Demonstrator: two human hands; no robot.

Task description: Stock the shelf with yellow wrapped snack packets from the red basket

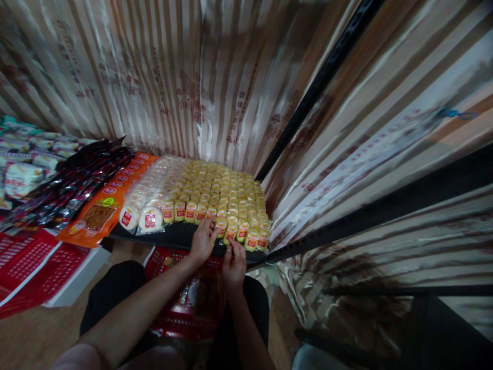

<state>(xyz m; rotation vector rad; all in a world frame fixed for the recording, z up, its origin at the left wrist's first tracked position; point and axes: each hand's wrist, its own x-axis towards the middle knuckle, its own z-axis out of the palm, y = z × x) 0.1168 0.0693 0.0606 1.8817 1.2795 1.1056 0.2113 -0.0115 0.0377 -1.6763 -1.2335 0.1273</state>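
Small round yellow cakes in clear wrappers with red labels (215, 190) stand in tight rows on a black shelf (169, 237). My left hand (204, 240) is at the front row, its fingers apart and its fingertips against the packets near the shelf edge. Just to the right and lower, my right hand (233, 261) has its fingers curled together at the bottom of one wrapped yellow cake (230, 234) in the front row. The fingertips partly cover the lower edge of that packet.
Left of the cakes lie white round packets (150, 220), an orange snack bag (100, 208), dark shiny packets (82, 174) and white bags (23, 180). Red baskets (188, 324) stand below, between my knees and at the left. Black shelf posts (308, 103) and striped sheeting (162, 77) enclose the shelf.
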